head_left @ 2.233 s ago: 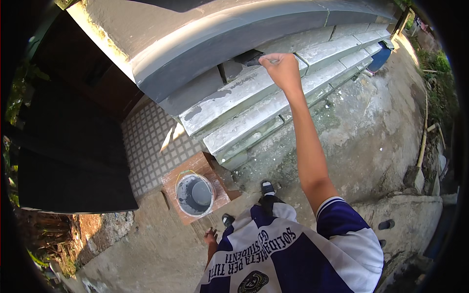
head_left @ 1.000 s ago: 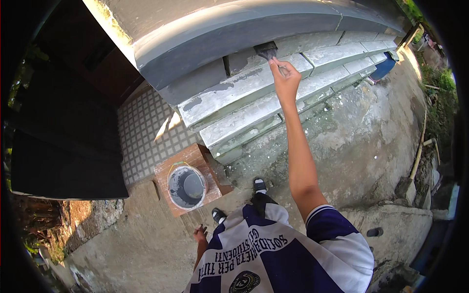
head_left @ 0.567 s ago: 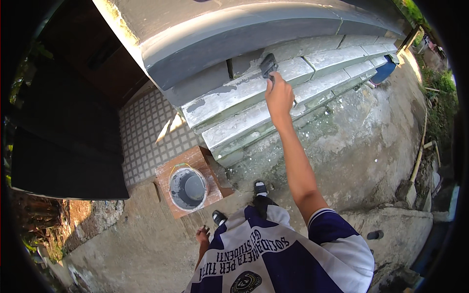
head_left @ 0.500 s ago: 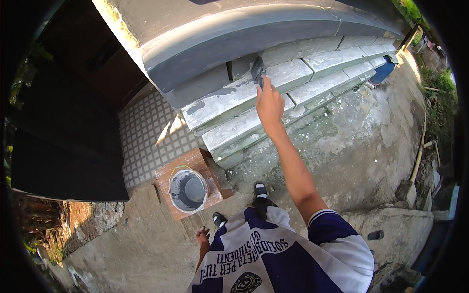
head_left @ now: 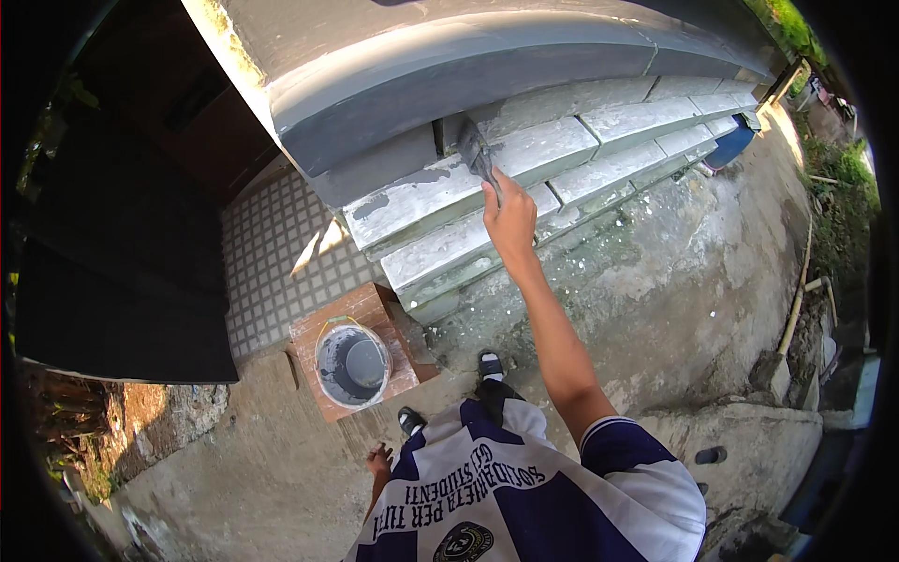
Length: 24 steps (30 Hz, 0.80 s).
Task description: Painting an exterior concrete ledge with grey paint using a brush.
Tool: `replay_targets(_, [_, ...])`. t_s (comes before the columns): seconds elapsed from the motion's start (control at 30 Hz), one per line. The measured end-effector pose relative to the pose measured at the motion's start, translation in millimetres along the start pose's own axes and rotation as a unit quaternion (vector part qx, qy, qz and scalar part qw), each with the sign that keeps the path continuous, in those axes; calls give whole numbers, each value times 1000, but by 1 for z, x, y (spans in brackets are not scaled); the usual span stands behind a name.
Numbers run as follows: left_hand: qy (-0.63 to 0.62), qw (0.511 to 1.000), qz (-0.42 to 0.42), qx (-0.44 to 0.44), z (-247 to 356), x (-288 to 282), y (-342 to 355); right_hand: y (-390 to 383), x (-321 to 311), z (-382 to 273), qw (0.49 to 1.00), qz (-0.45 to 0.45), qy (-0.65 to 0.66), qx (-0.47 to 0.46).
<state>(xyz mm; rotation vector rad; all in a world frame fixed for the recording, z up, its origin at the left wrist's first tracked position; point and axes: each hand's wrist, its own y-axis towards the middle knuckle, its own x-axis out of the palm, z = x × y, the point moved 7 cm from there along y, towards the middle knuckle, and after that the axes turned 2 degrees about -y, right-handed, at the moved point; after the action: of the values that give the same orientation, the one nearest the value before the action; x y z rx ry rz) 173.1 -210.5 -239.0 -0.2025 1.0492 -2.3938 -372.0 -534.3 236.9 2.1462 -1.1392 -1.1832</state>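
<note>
My right hand (head_left: 511, 217) grips the handle of a paintbrush (head_left: 475, 153). Its dark, grey-coated bristles meet the grey-painted strip of block wall (head_left: 457, 129), just above the top ledge of the pale concrete steps (head_left: 545, 150). Grey patches mark the left end of that ledge. Low at my left side hangs my left hand (head_left: 378, 461), small in view, its fingers loosely apart and nothing discernible in them. Ahead of it a bucket (head_left: 322, 377) with grey paint inside and a wire handle rests on a brown wooden box (head_left: 408, 373).
Above the steps runs a dark grey curved band (head_left: 393, 131). Patterned tiles (head_left: 257, 248) lie by a dark doorway at left. A blue container (head_left: 733, 147) stands at the steps' far right end. Rough concrete ground (head_left: 646, 300) spreads below, with pipes (head_left: 796, 314) at right.
The brush in my right hand has moved left and slightly down along the wall strip, tilting further left. Grey paint now covers more there. The whole view has shifted slightly.
</note>
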Motion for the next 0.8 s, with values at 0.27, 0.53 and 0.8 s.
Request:
replay_targets(0.27, [49,998,-18,-18,30,39,-3,17,-21,37,993,17,72,96])
replay_targets(0.53, [66,997,-33,-14,44,58,-15,-27,-4,-8,965,-95,226,90])
replay_targets(0.8, [28,999,-9,13,23,36,-17,-120,-22,19,840,54,431,326])
